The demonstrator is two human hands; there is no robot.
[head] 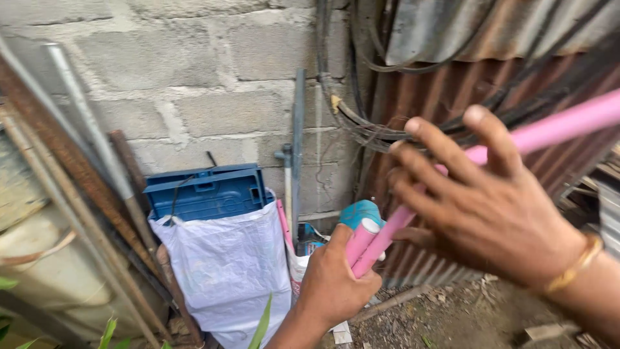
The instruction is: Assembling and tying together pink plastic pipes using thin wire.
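Pink plastic pipes are crossing between your hands against a grey block wall (194, 77). You are gripping the short pink pipe (360, 240) in your left hand (332, 281), fist closed around it near the bottom centre, its capped end pointing up and to the right. Your right hand (481, 207) is spreading its fingers over the long pink pipe (549, 129), whose axis is running from upper right down to lower left, its low end meeting the short one just beside your left fist; whether the right hand is actually clamping it, you cannot tell. Farther left, a blue crate (206, 190) is sitting behind a white sack (226, 271), with rusty rods (71, 168) leaning nearby.
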